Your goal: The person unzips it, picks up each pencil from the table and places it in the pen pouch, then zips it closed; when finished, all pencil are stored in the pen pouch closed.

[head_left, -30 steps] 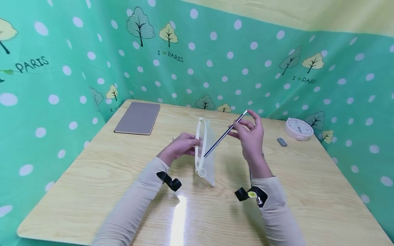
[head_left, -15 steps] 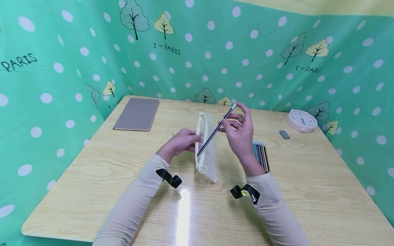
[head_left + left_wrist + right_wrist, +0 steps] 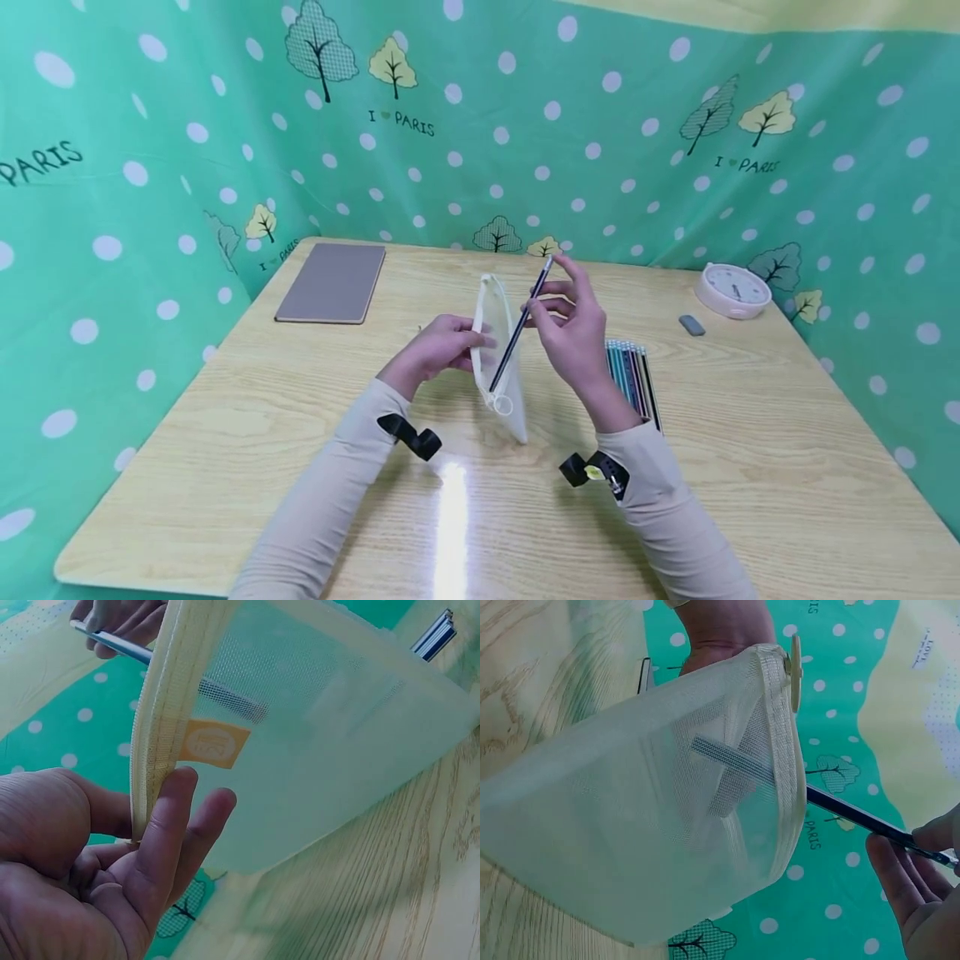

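Observation:
A pale mesh zip pouch (image 3: 516, 419) stands on edge above the table with its zipped mouth spread. My left hand (image 3: 444, 343) pinches one side of that mouth between thumb and fingers. My right hand (image 3: 572, 333) holds a dark striped pencil (image 3: 517, 337) near its white-tipped upper end. Through the mesh, the right wrist view shows the lower part of the pencil (image 3: 855, 814) inside the pouch (image 3: 592, 855). An orange label (image 3: 214, 742) sits below the zip in the left wrist view. A ring pull (image 3: 503, 405) hangs at the zip's near end.
Several pencils (image 3: 628, 371) lie side by side on the table (image 3: 750, 467), partly behind the right wrist. Farther right are a grey eraser (image 3: 692, 325) and a round white clock (image 3: 732, 291). A grey-brown notebook (image 3: 332, 283) lies back left, before a green curtain (image 3: 420, 192).
My right hand has moved left, bringing the pencil's lower end from beside the pouch's mouth into it. The pencil is steeper now. The pouch's mouth has widened, and the head view has shifted slightly.

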A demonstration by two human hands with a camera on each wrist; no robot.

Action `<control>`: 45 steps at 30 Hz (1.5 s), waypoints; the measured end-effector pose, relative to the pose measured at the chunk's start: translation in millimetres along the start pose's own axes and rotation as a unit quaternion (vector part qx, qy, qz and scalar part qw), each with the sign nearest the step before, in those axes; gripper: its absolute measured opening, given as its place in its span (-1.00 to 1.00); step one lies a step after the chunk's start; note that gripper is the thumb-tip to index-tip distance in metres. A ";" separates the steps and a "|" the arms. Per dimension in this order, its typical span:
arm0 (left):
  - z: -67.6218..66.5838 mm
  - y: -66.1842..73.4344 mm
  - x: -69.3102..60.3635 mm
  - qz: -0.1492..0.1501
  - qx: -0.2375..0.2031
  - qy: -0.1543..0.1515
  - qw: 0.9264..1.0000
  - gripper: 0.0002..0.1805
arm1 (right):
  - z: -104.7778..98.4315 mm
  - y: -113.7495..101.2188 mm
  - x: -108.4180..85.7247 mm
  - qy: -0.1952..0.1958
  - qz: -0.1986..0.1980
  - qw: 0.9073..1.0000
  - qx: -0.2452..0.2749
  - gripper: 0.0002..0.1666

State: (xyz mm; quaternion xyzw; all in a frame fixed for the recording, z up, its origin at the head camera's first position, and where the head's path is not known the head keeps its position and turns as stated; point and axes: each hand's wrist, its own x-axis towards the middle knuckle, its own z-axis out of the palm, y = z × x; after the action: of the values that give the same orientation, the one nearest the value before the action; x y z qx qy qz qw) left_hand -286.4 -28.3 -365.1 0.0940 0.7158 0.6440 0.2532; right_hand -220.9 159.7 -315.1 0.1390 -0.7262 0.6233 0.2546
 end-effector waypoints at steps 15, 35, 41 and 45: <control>-2.5 3.6 -2.0 0.001 0.016 0.020 1.000 -0.54 | -9.9 4.9 0.5 -0.109 0.024 0.985 -0.128 -0.26; -1.3 0.5 -0.3 0.017 0.022 0.016 0.999 -0.56 | -14.1 11.2 1.4 -0.124 -0.001 0.967 -0.221 -0.25; -0.7 0.4 -0.6 0.015 0.021 0.012 1.000 -0.56 | -14.2 10.2 1.4 -0.130 0.003 0.964 -0.232 -0.25; -1.2 0.8 -1.0 0.016 0.022 0.011 1.000 -0.57 | -14.6 10.1 2.0 -0.132 0.000 0.963 -0.233 -0.25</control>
State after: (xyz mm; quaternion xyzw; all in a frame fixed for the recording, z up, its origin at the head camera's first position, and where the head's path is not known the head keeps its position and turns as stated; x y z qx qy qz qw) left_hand -286.2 -29.7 -364.0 0.1039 0.7311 0.6330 0.2324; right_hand -224.9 176.0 -321.0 0.1565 -0.8787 0.4126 0.1821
